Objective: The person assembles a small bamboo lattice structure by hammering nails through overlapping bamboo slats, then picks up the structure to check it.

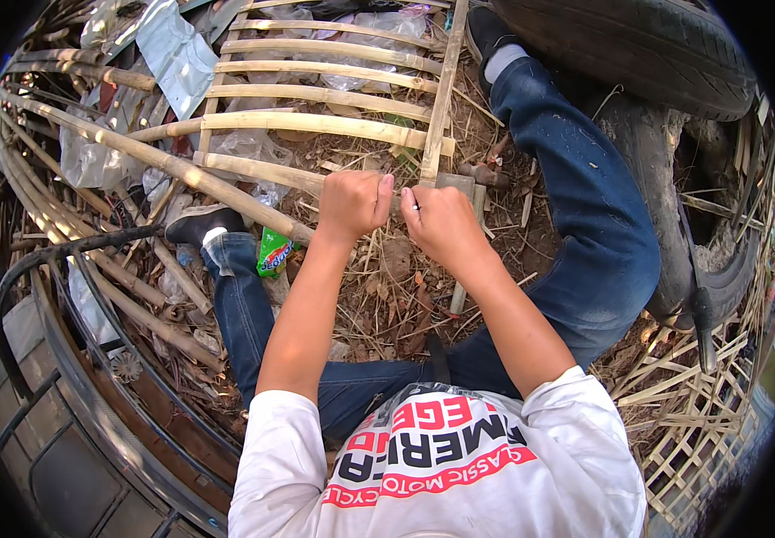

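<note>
A ladder-like bamboo frame lies before me, with several pale bamboo slats (316, 125) crossing two long rails. The lowest slat (257, 170) runs into my left hand (350, 208), whose fingers are closed around it. Close beside it, my right hand (446, 224) is closed at the lower end of the right bamboo rail (441, 108). A small dark and white spot shows by its thumb; what the fingers hold is hidden. Just beyond my right hand sits a grey block (457, 185), and a pale rod end (457, 300) sticks out below the wrist.
Bamboo poles (163, 163) and clear plastic scraps (91, 166) lie to the left. A green packet (273, 252) is near my left leg. Tyres (639, 54) stand at the upper right, woven bamboo (692, 448) lower right. A black metal frame (24, 269) curves along the left.
</note>
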The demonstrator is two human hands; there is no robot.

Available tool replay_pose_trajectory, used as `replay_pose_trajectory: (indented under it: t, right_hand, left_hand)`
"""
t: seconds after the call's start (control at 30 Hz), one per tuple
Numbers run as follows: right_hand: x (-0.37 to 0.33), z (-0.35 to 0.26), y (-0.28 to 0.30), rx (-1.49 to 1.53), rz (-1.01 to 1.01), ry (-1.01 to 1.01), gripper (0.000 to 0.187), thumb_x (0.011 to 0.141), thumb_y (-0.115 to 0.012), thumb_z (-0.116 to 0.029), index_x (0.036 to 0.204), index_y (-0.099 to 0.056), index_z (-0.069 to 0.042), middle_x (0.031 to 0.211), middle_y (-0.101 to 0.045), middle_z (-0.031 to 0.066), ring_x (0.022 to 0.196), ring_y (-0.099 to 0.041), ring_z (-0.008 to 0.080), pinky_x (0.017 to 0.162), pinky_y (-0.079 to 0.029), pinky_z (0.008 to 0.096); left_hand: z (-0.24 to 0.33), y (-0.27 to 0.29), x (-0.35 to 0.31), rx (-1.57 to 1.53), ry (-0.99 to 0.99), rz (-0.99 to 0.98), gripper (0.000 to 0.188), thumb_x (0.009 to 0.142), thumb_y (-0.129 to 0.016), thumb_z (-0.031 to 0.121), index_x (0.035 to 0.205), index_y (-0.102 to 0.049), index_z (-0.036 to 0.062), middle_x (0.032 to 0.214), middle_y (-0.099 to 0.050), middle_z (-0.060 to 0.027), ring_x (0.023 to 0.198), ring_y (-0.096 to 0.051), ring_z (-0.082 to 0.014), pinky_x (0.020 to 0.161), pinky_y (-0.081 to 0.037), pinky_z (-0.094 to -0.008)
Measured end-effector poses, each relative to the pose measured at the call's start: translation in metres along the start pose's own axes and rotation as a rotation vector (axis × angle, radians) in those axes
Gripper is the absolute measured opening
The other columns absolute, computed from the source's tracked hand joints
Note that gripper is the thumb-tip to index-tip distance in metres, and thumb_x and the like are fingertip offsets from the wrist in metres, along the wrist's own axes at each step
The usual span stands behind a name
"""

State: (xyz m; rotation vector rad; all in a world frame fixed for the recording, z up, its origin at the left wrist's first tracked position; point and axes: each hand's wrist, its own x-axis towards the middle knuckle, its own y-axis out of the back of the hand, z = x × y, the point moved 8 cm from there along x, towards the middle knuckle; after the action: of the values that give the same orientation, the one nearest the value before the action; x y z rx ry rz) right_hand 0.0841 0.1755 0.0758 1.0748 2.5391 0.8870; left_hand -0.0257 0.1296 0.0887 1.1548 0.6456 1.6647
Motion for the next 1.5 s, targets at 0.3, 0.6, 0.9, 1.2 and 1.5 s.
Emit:
replay_pose_trajectory:
  t: [0.3,0.6,0.9,1.2,1.5]
  right_hand:
    - [-0.029,0.027,0.005,0.158,-0.136,-0.354,0.064,0.074,-0.072,-0.057,0.096,-0.049,-0.002,0.06,-0.058,0.0123,0.06,-0.063,0.0297,0.058,-0.047,0.0402]
    - [-0.072,0.108,-0.015,0.329,0.086,-0.504,0.054,0.084,-0.066,-0.048,0.104,-0.042,-0.004,0.072,-0.056,0.0086,0.066,-0.058,0.0257,0.064,-0.046,0.0391]
    - [-0.098,0.13,-0.047,-0.063,-0.165,-0.702,0.063,0.079,-0.071,-0.019,0.122,-0.028,0.0,0.105,-0.059,0.0313,0.098,-0.061,0.0442,0.084,-0.048,0.048]
    - [-0.1,0.145,-0.049,-0.112,-0.033,-0.739,0.059,0.074,-0.076,-0.02,0.114,-0.036,-0.001,0.091,-0.063,0.0192,0.089,-0.064,0.0366,0.08,-0.05,0.045]
    - [-0.102,0.192,-0.074,-0.157,-0.185,-0.787,0.046,0.076,-0.07,-0.022,0.109,-0.048,0.002,0.099,-0.065,0.0247,0.091,-0.064,0.0382,0.083,-0.049,0.0441]
  left_hand:
    - [-0.009,0.0,0.004,-0.004,0.129,-0.156,0.043,0.091,-0.052,0.023,0.053,-0.054,0.0018,0.052,-0.053,-0.0183,0.049,-0.054,-0.037,0.049,-0.043,-0.0447]
    - [-0.014,-0.006,0.002,-0.002,0.208,-0.245,0.052,0.092,-0.052,0.034,0.052,-0.059,0.0012,0.051,-0.054,-0.0206,0.051,-0.056,-0.0393,0.052,-0.046,-0.0464]
    - [-0.039,-0.015,-0.012,0.156,0.236,-0.339,0.059,0.094,-0.045,0.042,0.054,-0.061,0.0014,0.053,-0.056,-0.0212,0.055,-0.058,-0.0403,0.057,-0.048,-0.0476]
    - [-0.043,-0.024,-0.015,0.153,0.269,-0.295,0.056,0.094,-0.045,0.039,0.059,-0.064,0.0,0.057,-0.059,-0.0216,0.058,-0.061,-0.0394,0.058,-0.05,-0.0477]
    - [-0.06,-0.06,-0.024,0.205,0.272,-0.213,0.047,0.093,-0.048,0.035,0.064,-0.066,0.0035,0.06,-0.062,-0.018,0.058,-0.063,-0.035,0.059,-0.052,-0.0451]
